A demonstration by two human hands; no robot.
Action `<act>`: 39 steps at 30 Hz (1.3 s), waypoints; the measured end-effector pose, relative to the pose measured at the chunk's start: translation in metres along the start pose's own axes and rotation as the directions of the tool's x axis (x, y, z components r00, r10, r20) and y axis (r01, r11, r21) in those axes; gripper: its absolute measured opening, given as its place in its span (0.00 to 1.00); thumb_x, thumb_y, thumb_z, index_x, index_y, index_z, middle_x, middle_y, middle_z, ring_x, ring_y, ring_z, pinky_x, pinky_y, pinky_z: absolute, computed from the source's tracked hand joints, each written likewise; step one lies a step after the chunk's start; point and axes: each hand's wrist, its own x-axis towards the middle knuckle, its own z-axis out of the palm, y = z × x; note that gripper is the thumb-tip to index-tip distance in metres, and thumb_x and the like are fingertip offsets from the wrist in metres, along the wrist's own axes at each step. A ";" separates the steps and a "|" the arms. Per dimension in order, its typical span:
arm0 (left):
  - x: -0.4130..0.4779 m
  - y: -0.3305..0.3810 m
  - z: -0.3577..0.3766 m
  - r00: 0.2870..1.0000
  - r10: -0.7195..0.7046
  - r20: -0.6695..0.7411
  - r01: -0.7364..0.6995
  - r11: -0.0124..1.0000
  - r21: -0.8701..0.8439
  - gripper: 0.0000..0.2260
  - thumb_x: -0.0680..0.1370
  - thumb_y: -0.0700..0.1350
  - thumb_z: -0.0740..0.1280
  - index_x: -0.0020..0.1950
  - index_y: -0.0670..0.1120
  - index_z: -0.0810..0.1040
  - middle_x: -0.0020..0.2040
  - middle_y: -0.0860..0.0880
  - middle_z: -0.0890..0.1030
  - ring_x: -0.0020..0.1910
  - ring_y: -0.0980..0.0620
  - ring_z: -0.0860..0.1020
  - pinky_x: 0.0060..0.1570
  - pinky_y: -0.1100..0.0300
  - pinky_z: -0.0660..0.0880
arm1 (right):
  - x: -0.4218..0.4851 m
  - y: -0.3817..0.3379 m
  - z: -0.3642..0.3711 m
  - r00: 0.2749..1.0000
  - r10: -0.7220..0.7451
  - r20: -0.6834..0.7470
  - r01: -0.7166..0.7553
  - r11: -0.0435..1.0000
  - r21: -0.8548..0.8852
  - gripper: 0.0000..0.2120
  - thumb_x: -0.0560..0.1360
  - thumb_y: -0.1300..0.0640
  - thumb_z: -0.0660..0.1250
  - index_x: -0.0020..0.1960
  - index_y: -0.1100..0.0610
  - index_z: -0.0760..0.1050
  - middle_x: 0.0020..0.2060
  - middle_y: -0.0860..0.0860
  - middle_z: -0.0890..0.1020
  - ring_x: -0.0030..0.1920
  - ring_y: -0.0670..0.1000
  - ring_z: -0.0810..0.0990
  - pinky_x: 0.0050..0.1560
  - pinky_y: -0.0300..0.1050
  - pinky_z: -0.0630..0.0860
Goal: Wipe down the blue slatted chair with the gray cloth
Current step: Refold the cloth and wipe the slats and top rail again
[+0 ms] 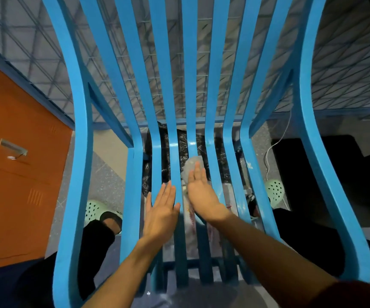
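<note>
"Blue slatted chair (84, 130) fills nearly the whole view, seen from above. How far along is the wiping, would you say?"

"Partway through the seat at most, I'd judge. The left hand (162, 212) lies flat on the seat slats just left of centre, fingers straight, holding nothing. The right hand (199, 192) is flat too, its straight fingers pressing the crumpled gray cloth (190, 167) onto a middle seat slat, just short of the bend where the seat turns up into the back."

"Is anything plainly finished?"

"I can't tell. The shine at the bend may be damp or only glare. Pale flecks show on the seat slats to the right, so I'd guess those are left to do, along with the back slats and both curved arms."

"And around the chair?"

"An orange metal cabinet with drawer handles (13, 152) stands at the left. A gray wire mesh panel (203, 81) shows through the back slats, and a black floor mat (317, 165) lies at the right. Under the seat sits a crinkled black plastic bag (183, 152). The person's pale green perforated clogs (95, 211) are planted either side of the seat, with a thin white cable (266, 158) beside the right one."

"Does any of that get in the way?"

"Only the gaps, I'd say: the cloth could slip through one or skip the slat edges."
</note>
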 end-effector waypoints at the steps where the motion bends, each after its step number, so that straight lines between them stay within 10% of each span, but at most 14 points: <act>1: 0.004 0.001 0.000 1.000 -0.003 -0.008 0.003 1.000 -0.003 0.26 0.85 0.53 0.49 0.81 0.51 0.45 0.80 0.56 0.42 0.78 0.59 0.39 0.74 0.50 0.31 | 0.012 -0.002 -0.005 1.000 0.005 -0.006 -0.005 1.000 -0.001 0.30 0.80 0.68 0.54 0.77 0.70 0.43 0.76 0.69 0.42 0.77 0.67 0.43 0.76 0.54 0.54; 13: 0.040 0.009 -0.010 1.000 -0.013 0.025 0.012 1.000 0.007 0.25 0.85 0.51 0.49 0.81 0.48 0.49 0.81 0.53 0.45 0.79 0.55 0.40 0.75 0.46 0.35 | 0.063 -0.003 -0.004 0.999 -0.007 0.036 0.012 0.992 -0.129 0.28 0.79 0.65 0.57 0.76 0.71 0.52 0.75 0.70 0.52 0.76 0.71 0.43 0.77 0.62 0.47; 24: 0.022 0.015 -0.030 0.988 0.055 0.143 -0.073 0.990 0.122 0.26 0.85 0.51 0.51 0.81 0.48 0.47 0.81 0.50 0.44 0.79 0.48 0.39 0.74 0.38 0.40 | -0.056 0.003 0.027 0.998 0.010 0.064 -0.007 0.999 -0.040 0.31 0.82 0.64 0.51 0.78 0.66 0.37 0.75 0.65 0.34 0.77 0.64 0.36 0.78 0.56 0.45; 39: -0.086 0.030 0.005 0.957 0.286 0.035 -0.286 0.958 -0.013 0.22 0.82 0.42 0.58 0.76 0.50 0.66 0.77 0.51 0.64 0.77 0.51 0.59 0.76 0.53 0.47 | -0.173 -0.003 0.053 0.994 0.009 0.111 -0.004 0.999 -0.045 0.32 0.81 0.59 0.57 0.79 0.63 0.44 0.77 0.64 0.38 0.78 0.62 0.43 0.78 0.56 0.49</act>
